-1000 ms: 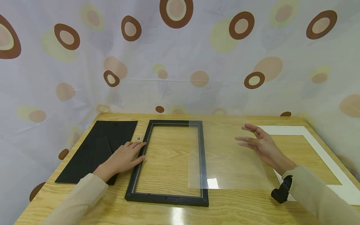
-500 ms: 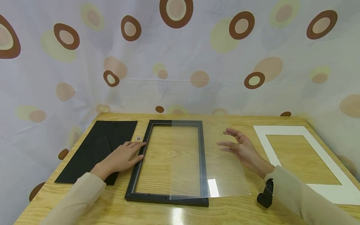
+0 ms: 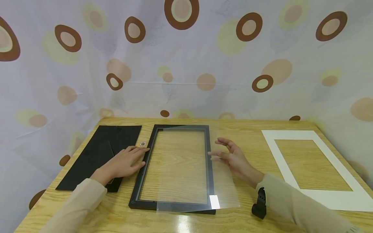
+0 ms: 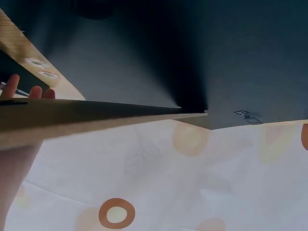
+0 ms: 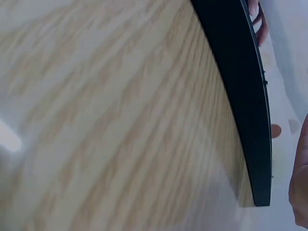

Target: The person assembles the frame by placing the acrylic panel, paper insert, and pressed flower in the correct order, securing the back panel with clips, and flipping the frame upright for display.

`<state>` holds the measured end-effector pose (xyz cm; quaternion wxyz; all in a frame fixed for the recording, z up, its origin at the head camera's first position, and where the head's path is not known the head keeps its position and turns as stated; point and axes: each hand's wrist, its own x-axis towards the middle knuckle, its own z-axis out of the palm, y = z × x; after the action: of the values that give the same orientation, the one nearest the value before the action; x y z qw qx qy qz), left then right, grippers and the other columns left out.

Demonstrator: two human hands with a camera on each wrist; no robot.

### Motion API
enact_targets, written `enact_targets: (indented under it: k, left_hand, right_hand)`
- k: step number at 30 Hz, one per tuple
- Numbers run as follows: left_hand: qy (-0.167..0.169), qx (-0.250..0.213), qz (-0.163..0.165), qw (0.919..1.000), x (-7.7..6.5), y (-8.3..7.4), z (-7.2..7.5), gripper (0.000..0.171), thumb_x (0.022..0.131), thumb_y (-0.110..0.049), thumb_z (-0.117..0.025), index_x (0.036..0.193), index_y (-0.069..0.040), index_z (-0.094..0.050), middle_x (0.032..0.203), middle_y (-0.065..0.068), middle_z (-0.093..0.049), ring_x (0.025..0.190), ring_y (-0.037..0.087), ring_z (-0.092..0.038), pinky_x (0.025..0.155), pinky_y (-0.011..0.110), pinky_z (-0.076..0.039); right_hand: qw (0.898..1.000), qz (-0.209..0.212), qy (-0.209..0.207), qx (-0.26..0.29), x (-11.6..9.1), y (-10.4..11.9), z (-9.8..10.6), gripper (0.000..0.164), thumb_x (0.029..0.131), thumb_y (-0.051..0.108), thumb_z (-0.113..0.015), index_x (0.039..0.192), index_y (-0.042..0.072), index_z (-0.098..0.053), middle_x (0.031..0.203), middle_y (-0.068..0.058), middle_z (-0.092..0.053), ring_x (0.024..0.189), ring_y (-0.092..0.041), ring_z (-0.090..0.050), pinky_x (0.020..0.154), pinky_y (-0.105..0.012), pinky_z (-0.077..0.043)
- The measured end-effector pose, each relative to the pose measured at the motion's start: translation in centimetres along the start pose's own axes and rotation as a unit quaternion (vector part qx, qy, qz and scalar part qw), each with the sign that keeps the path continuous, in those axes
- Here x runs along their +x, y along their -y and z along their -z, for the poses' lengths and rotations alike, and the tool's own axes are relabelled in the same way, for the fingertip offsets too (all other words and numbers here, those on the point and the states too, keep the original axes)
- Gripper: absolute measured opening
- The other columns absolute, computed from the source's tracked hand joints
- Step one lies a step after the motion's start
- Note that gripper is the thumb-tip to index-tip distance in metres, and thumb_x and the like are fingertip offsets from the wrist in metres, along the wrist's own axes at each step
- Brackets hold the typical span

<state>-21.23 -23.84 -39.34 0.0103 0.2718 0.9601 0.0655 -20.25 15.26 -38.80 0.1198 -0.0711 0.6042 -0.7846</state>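
Observation:
My right hand (image 3: 237, 163) holds a clear rectangular sheet (image 3: 183, 174) by its right edge, fingers spread along that edge. The sheet slants over a black picture frame (image 3: 134, 197), covering most of its opening, and sticks out past its right side. My left hand (image 3: 122, 163) rests at the frame's left rail, fingertips and thumb on it. In the left wrist view the left fingers (image 4: 36, 92) show beyond the edge of the black backing board (image 4: 250, 62). The frame's side (image 5: 240, 101) crosses the right wrist view, with part of the right hand (image 5: 301, 183) at the edge.
The black backing board (image 3: 87, 161) with its stand lies at the left, partly under the left forearm. A white mat with a cut-out window (image 3: 317, 134) lies at the right. A small round flower-like piece (image 3: 142, 144) sits between board and frame. A patterned curtain (image 3: 186, 103) hangs behind.
My right hand has brought the clear sheet leftward and nearer, from beside the frame to over most of it. The left hand stays at the frame's left rail.

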Motion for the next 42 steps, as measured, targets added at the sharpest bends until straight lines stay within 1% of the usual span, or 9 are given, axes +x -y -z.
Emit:
enact_targets:
  k: [3, 8, 13, 18, 27, 31, 36, 39, 42]
  left_hand:
    - [0.0, -0.004, 0.002, 1.0, 0.0, 0.1, 0.0, 0.057, 0.093, -0.049, -0.043, 0.142, -0.021, -0.035, 0.143, 0.007, -0.039, 0.13, 0.033, -0.033, 0.1, 0.061, -0.027]
    - [0.0, -0.004, 0.003, 1.0, -0.1, 0.1, 0.0, 0.057, 0.092, -0.05, -0.043, 0.142, -0.022, -0.035, 0.144, 0.006, -0.038, 0.13, 0.033, -0.033, 0.1, 0.062, -0.026]
    - [-0.002, 0.001, 0.003, 1.0, -0.1, 0.1, 0.0, 0.057, 0.093, -0.049, -0.044, 0.142, -0.021, -0.035, 0.144, 0.007, -0.038, 0.13, 0.033, -0.033, 0.1, 0.062, -0.027]
    - [-0.003, 0.004, 0.004, 1.0, 0.0, 0.0, -0.1, 0.057, 0.093, -0.048, -0.044, 0.142, -0.021, -0.036, 0.145, 0.007, -0.037, 0.13, 0.034, -0.034, 0.099, 0.062, -0.028]
    - [0.0, 0.009, 0.0, 1.0, 0.1, 0.0, -0.1, 0.057, 0.093, -0.05, -0.042, 0.142, -0.02, -0.035, 0.145, 0.007, -0.037, 0.13, 0.035, -0.034, 0.099, 0.062, -0.028]
    - [-0.002, 0.015, -0.001, 0.9999, 0.1, 0.0, -0.1, 0.057, 0.093, -0.049, -0.042, 0.141, -0.02, -0.036, 0.144, 0.007, -0.037, 0.129, 0.035, -0.035, 0.098, 0.062, -0.03]
    - [-0.002, 0.016, -0.002, 0.9999, 0.1, -0.1, -0.1, 0.056, 0.093, -0.048, -0.043, 0.141, -0.02, -0.036, 0.144, 0.007, -0.037, 0.129, 0.035, -0.034, 0.098, 0.062, -0.029]
    - [0.001, 0.014, 0.0, 0.9999, 0.1, -0.1, -0.1, 0.056, 0.093, -0.047, -0.043, 0.141, -0.02, -0.036, 0.145, 0.007, -0.037, 0.129, 0.035, -0.034, 0.098, 0.062, -0.029]
    - [0.003, 0.014, 0.001, 0.9999, 0.1, -0.1, -0.1, 0.056, 0.093, -0.047, -0.043, 0.142, -0.02, -0.036, 0.145, 0.007, -0.037, 0.13, 0.035, -0.034, 0.098, 0.063, -0.029]
  right_hand:
    - [1.0, -0.009, -0.002, 0.008, 0.2, -0.4, -0.9, 0.05, 0.09, -0.013, -0.04, 0.136, 0.0, -0.024, 0.136, -0.014, -0.025, 0.099, -0.02, -0.064, 0.085, -0.031, -0.051]
    - [1.0, -0.016, -0.012, 0.009, 0.6, -1.0, -2.0, 0.055, 0.09, -0.014, -0.037, 0.14, -0.003, -0.016, 0.14, -0.018, -0.02, 0.097, -0.019, -0.064, 0.088, -0.034, -0.05]
    - [0.999, -0.026, -0.019, 0.02, 1.1, -1.4, -2.9, 0.056, 0.09, -0.015, -0.035, 0.141, -0.002, -0.015, 0.142, -0.017, -0.019, 0.1, -0.021, -0.063, 0.09, -0.034, -0.048]
    - [0.998, -0.041, -0.033, 0.038, 1.5, -1.7, -3.5, 0.057, 0.089, -0.016, -0.036, 0.141, -0.001, -0.017, 0.144, -0.018, -0.018, 0.094, -0.016, -0.064, 0.086, -0.029, -0.051]
    - [0.996, -0.064, -0.051, 0.047, 2.1, -2.2, -3.8, 0.056, 0.09, -0.014, -0.036, 0.142, -0.001, -0.018, 0.145, -0.019, -0.019, 0.091, -0.013, -0.065, 0.082, -0.025, -0.052]
    - [0.995, -0.065, -0.056, 0.045, 2.4, -2.3, -3.9, 0.056, 0.091, -0.014, -0.036, 0.142, 0.0, -0.018, 0.144, -0.019, -0.019, 0.097, -0.018, -0.064, 0.082, -0.025, -0.052]
    - [0.996, -0.061, -0.063, 0.034, 2.7, -2.3, -4.1, 0.056, 0.09, -0.015, -0.036, 0.142, 0.0, -0.019, 0.143, -0.018, -0.021, 0.109, -0.03, -0.058, 0.083, -0.027, -0.052]
    - [0.996, -0.059, -0.065, 0.027, 2.9, -2.3, -4.1, 0.056, 0.09, -0.015, -0.036, 0.142, 0.0, -0.02, 0.143, -0.018, -0.022, 0.109, -0.03, -0.059, 0.083, -0.027, -0.052]
    - [0.996, -0.053, -0.061, 0.024, 3.0, -2.3, -4.1, 0.057, 0.089, -0.016, -0.036, 0.141, -0.001, -0.019, 0.142, -0.019, -0.022, 0.103, -0.025, -0.062, 0.082, -0.027, -0.052]
